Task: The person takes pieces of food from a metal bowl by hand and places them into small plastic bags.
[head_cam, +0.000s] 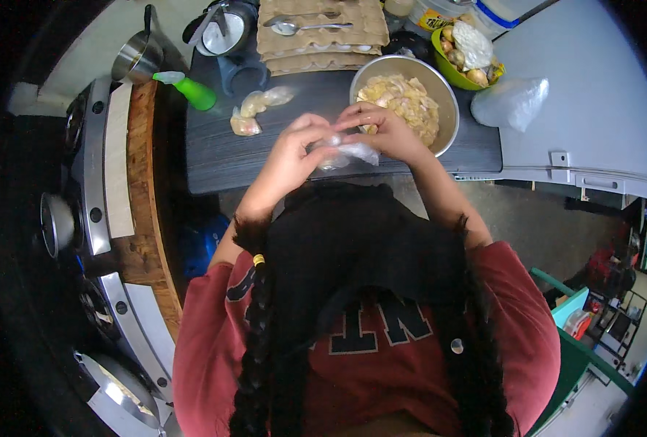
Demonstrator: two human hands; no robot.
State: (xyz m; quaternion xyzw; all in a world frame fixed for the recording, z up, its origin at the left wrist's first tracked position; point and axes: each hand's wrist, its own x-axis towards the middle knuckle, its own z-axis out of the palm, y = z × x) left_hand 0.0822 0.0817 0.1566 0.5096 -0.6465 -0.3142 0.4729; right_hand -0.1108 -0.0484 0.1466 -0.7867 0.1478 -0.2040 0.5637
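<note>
Near the front edge of the dark table [214, 158], my left hand [301, 145] and my right hand [381, 131] pinch a clear plastic bag [351, 155] between them. The fingertips of both hands nearly meet over it. A metal bowl [451, 117] of pale, yellowish raw pieces, seemingly marinated meat [403, 101], stands just beyond my right hand. Left of my hands lie several small filled clear bags [252, 106] in a short row. Whether the bag in my hands holds anything is hidden by my fingers.
Stacked egg trays [323, 43] with two spoons [301, 26] stand at the back. A green spray bottle [192, 93] is at the left, beside a blue-grey tool or holder [241, 74]. Right of the bowl are a green basket of onions [460, 79] and a roll of plastic bags [512, 104].
</note>
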